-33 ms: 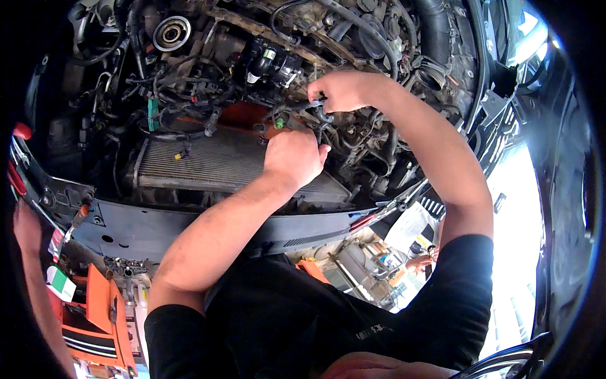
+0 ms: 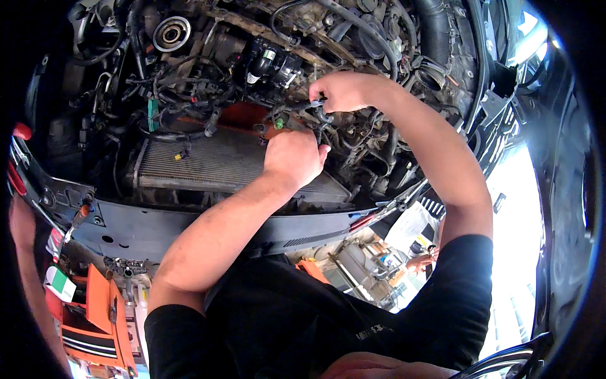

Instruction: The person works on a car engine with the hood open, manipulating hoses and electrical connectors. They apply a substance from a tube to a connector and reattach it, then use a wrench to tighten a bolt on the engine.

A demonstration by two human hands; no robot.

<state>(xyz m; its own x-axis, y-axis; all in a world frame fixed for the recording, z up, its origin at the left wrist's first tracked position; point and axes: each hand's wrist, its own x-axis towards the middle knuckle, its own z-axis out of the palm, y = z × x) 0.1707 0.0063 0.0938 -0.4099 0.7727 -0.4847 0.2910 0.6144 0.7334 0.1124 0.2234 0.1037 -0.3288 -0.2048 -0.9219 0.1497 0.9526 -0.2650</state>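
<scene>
I lean over an open engine bay. My left hand (image 2: 293,158) is clenched in a fist just above the finned radiator (image 2: 202,161). It grips a small tool whose green end (image 2: 278,123) sticks out above the knuckles. My right hand (image 2: 341,91) reaches in from the right, a little higher. Its fingertips pinch a dark cable (image 2: 317,105) among the hoses and wiring. The two hands are about a hand's width apart. What lies under the left fist is hidden.
A round metal pulley (image 2: 172,33) sits at the upper left of the engine. A dark front crossmember (image 2: 158,221) runs under the radiator. An orange tool case (image 2: 95,309) stands lower left. Another person's arm (image 2: 22,252) shows at the left edge.
</scene>
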